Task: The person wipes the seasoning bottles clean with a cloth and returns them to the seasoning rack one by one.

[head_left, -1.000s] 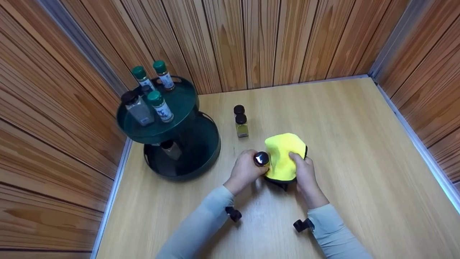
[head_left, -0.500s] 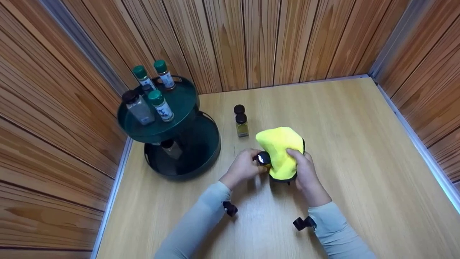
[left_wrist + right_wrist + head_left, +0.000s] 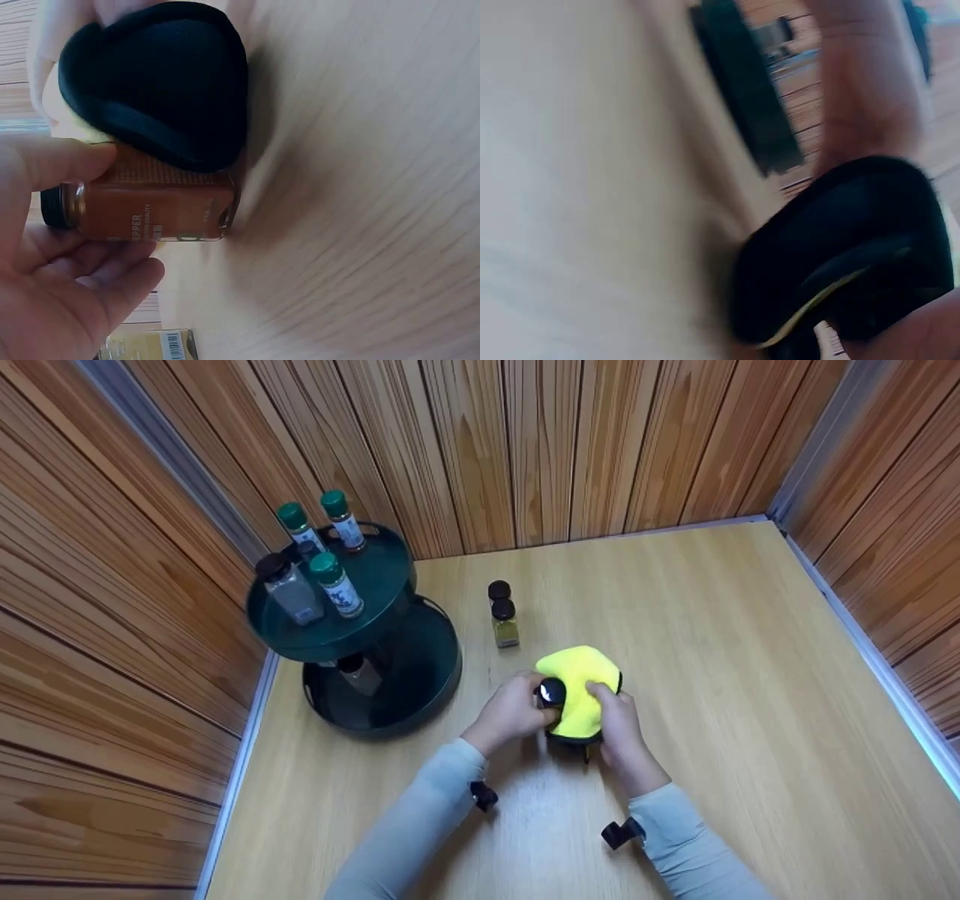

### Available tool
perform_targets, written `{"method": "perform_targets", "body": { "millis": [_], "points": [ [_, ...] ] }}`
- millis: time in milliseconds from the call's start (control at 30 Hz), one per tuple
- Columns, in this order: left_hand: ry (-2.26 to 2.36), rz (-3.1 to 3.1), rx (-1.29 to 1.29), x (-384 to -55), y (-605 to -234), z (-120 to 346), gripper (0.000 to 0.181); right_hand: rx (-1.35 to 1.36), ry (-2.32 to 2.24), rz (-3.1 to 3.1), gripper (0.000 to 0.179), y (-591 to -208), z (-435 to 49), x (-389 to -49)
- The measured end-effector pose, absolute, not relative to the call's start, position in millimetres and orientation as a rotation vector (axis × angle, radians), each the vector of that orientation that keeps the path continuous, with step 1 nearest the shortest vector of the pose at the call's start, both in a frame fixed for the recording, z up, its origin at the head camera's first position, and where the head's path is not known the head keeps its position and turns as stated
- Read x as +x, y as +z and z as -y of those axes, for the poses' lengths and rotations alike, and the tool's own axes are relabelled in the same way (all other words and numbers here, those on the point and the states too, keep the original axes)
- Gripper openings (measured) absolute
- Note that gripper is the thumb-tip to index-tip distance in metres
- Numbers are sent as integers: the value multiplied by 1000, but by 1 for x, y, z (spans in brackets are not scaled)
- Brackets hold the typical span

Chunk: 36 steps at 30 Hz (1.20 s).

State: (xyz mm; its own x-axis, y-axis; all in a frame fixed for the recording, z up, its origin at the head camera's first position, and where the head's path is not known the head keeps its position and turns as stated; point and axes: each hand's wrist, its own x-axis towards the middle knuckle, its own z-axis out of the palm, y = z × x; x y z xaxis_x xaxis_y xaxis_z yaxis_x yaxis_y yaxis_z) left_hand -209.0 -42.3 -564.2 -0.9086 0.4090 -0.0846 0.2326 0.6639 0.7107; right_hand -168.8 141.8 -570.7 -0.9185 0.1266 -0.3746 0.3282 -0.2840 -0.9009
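In the head view, the left hand (image 3: pixel 510 709) gripped a spice jar (image 3: pixel 553 693) and the right hand (image 3: pixel 624 729) pinched a yellow cloth (image 3: pixel 580 679) against it. Beyond the grip stood two dark-capped jars (image 3: pixel 505 624), the nearer yellow-green inside; left of it, a two-tier rack (image 3: pixel 386 577) held green-capped bottles (image 3: pixel 343 594). The left wrist view showed reddish-brown contents in the spice jar. The right wrist view showed pale tabletop (image 3: pixel 592 187) and panelled wall (image 3: pixel 802 112) past the cloth.

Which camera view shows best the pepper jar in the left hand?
The left wrist view: the pepper jar shows its reddish contents, label letters "EPPER" and black cap, though the cloth covers part. The head view shows mainly the cap; in the right wrist view I cannot make it out.
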Motion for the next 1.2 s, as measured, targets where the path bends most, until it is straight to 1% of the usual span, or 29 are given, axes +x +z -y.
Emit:
{"method": "perform_targets", "body": {
  "millis": [167, 267, 333, 433, 533, 600, 767, 900, 1000, 1200],
  "points": [
    [1058, -2671, 501, -206, -565, 39, 43, 508, -2451, -1763, 30, -553, -149, -167],
    [1047, -2678, 473, -205, -563, 38, 45, 467, -2428, -1762, 31, -548, -150, -168],
    [1029, -2672, 455, -205, -563, 36, 47, 497, -2370, -1773, 30, -550, -149, -169],
    [1002, -2658, 409, -205, -561, 34, 47, 572, -2297, -1796, 29, -564, -145, -172],
    [978, -2648, 379, -207, -559, 34, 45, 612, -2244, -1835, 29, -577, -142, -177],
    [968, -2652, 395, -209, -557, 35, 41, 608, -2221, -1845, 29, -576, -142, -180],
    [992, -2623, 464, -214, -553, 39, 32, 532, -2209, -1845, 30, -543, -150, -182],
    [972, -2598, 453, -217, -549, 42, 35, 439, -2256, -1889, 30, -526, -151, -179],
    [923, -2593, 450, -219, -548, 42, 39, 452, -2279, -1915, 28, -534, -147, -177],
    [892, -2564, 406, -220, -547, 39, 41, 588, -2165, -1951, 25, -571, -143, -177]
  ]
}}
